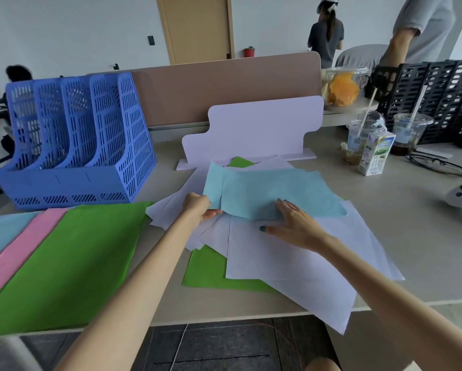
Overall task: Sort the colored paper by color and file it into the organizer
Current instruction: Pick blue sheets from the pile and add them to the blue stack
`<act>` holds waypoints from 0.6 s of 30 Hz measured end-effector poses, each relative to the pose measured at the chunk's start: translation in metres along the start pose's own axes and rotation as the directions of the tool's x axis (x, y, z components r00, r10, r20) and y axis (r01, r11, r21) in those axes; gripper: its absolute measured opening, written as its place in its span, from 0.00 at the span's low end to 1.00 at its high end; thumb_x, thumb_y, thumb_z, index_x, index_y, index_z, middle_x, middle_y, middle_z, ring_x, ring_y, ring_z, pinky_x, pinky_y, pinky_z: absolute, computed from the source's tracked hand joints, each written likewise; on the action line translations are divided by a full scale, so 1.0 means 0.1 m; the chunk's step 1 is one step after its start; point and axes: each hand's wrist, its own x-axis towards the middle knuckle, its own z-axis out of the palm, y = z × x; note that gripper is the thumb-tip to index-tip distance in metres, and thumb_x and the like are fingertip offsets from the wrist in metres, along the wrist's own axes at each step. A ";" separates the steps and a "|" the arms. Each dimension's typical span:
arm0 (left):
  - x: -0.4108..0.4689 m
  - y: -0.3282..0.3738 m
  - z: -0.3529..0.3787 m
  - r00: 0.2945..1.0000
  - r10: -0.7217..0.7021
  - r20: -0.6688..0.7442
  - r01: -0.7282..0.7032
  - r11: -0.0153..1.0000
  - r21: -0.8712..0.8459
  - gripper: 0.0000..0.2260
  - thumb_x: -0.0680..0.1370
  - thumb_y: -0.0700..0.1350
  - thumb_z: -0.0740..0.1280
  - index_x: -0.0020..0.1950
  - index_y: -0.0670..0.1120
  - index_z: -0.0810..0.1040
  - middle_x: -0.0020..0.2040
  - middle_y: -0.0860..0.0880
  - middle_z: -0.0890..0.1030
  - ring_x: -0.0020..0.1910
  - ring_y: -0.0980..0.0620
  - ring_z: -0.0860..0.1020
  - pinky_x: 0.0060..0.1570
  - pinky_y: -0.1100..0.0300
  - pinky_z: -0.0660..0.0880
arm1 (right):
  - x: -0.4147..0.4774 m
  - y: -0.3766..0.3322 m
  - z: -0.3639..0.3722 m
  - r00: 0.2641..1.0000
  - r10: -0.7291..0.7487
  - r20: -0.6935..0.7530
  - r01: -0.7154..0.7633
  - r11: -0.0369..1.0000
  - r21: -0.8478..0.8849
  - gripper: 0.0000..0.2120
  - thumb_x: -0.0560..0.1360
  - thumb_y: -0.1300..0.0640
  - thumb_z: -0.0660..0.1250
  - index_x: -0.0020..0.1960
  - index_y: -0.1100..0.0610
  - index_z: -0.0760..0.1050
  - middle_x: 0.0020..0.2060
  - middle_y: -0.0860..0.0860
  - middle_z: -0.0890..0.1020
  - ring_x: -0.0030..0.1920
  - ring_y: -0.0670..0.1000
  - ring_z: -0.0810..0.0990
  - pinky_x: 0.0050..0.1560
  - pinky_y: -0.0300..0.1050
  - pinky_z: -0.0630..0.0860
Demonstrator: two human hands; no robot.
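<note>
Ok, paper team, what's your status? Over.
Left grip pinching light blue sheet at its left edge. Right grip flat on its lower edge. Blue organizer shows no paper. Loose white sheets underneath, nothing blocking.

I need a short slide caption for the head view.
Left hand pinches a light blue sheet; right hand rests on it.

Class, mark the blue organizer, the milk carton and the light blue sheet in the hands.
blue organizer (136, 135): head view, right side wall.
milk carton (372, 159): head view, front face.
light blue sheet (278, 188): head view, its middle.
</note>
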 end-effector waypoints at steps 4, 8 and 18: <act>-0.22 0.04 -0.08 0.978 -0.045 0.202 0.045 0.999 0.008 0.13 0.76 0.28 0.52 0.51 0.36 0.74 0.41 0.38 0.83 0.30 0.52 0.82 0.28 0.66 0.74 | 0.07 -0.07 0.06 1.000 -0.031 0.000 0.031 0.999 -0.042 0.38 0.74 0.37 0.63 0.75 0.58 0.58 0.75 0.50 0.60 0.75 0.49 0.56 0.71 0.41 0.55; -0.36 0.04 -0.19 0.946 -0.074 0.317 0.080 0.997 -0.008 0.13 0.77 0.29 0.53 0.55 0.35 0.74 0.47 0.37 0.83 0.33 0.52 0.83 0.29 0.67 0.74 | 0.12 -0.12 0.11 0.993 -0.067 -0.098 0.054 0.990 -0.131 0.22 0.78 0.48 0.61 0.69 0.55 0.68 0.70 0.50 0.70 0.68 0.53 0.69 0.62 0.44 0.68; -0.46 -0.02 -0.37 0.947 0.104 0.303 -0.007 0.952 -0.305 0.21 0.84 0.55 0.49 0.64 0.42 0.71 0.55 0.39 0.82 0.49 0.43 0.82 0.45 0.54 0.78 | 0.18 -0.40 -0.14 0.957 -0.028 -0.289 -0.004 0.994 -0.110 0.06 0.78 0.58 0.59 0.54 0.57 0.72 0.43 0.62 0.80 0.45 0.65 0.76 0.38 0.50 0.68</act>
